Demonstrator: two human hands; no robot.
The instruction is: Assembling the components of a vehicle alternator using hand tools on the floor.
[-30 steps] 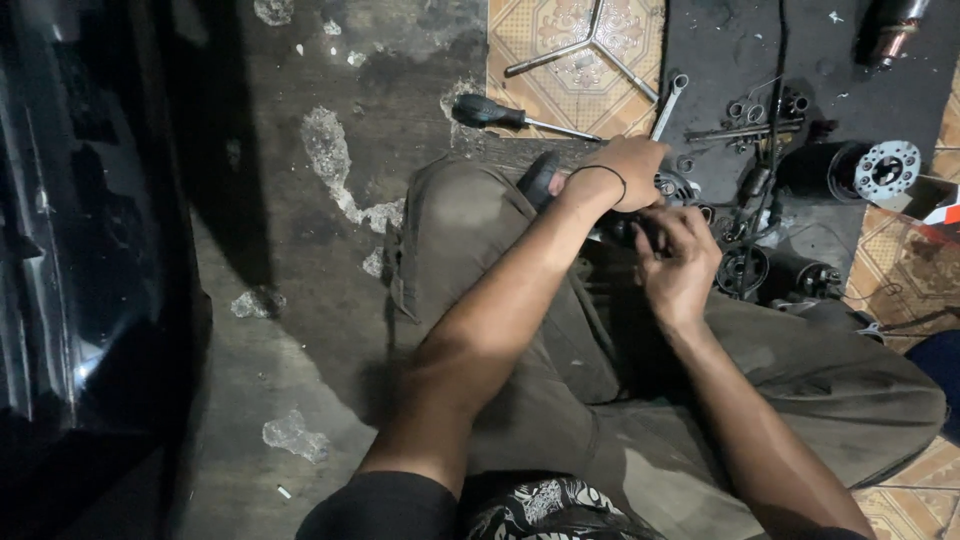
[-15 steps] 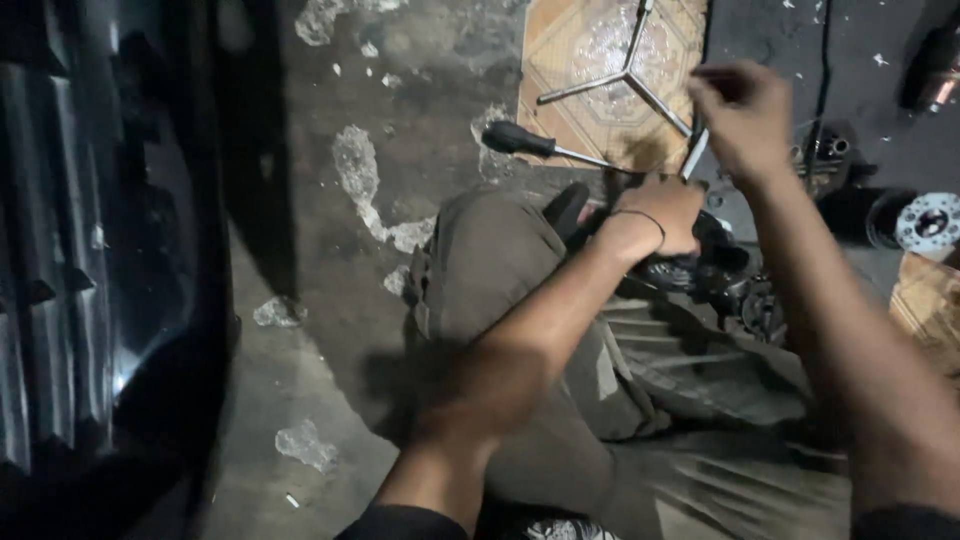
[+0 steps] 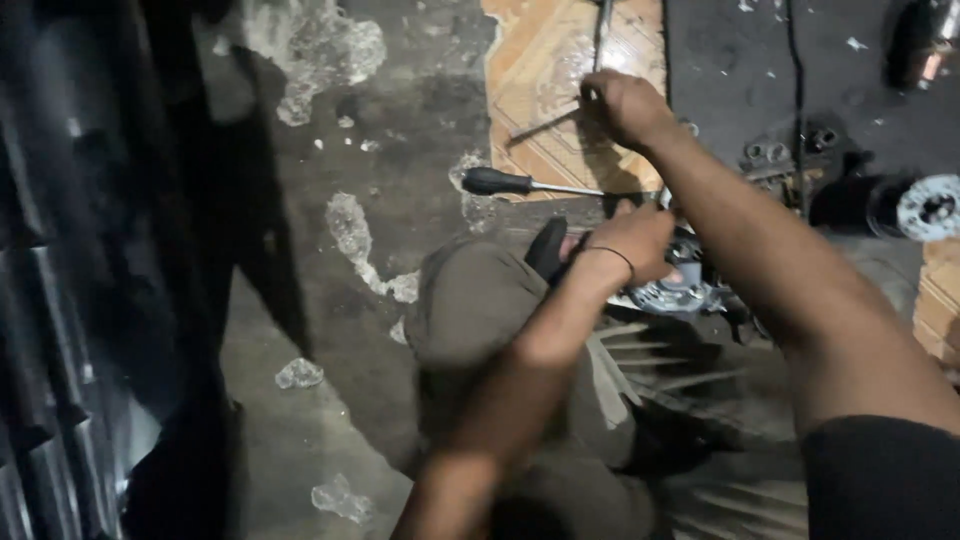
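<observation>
Your right hand point(image 3: 625, 105) is stretched out to about one o'clock, fingers curled shut around the centre of a three-armed metal wrench point(image 3: 590, 75) that lies on a patterned orange tile point(image 3: 540, 70); one arm of the wrench runs up out of the picture and another slants down toward eight o'clock from your fist. Your left hand point(image 3: 635, 240), with a thin dark band at the wrist, sits near the middle of the view, closed over a round metal engine part point(image 3: 680, 290) that rests just in front of your knee; how firmly it clamps the part is hard to tell, because the picture is blurred there. Between the two hands, a screwdriver point(image 3: 530, 184) with a black handle lies on the floor, handle toward nine o'clock and shaft pointing toward three, its tip hidden behind your right forearm. At about two o'clock a dark mat point(image 3: 760, 60) carries several small metal fittings point(image 3: 790, 155), and at three o'clock a round silver disc point(image 3: 930, 207) with a dark hub stands beside them. The concrete floor point(image 3: 330, 330) at nine o'clock is grey with pale patches, and a dark ribbed body panel point(image 3: 60, 300) fills the left edge.
</observation>
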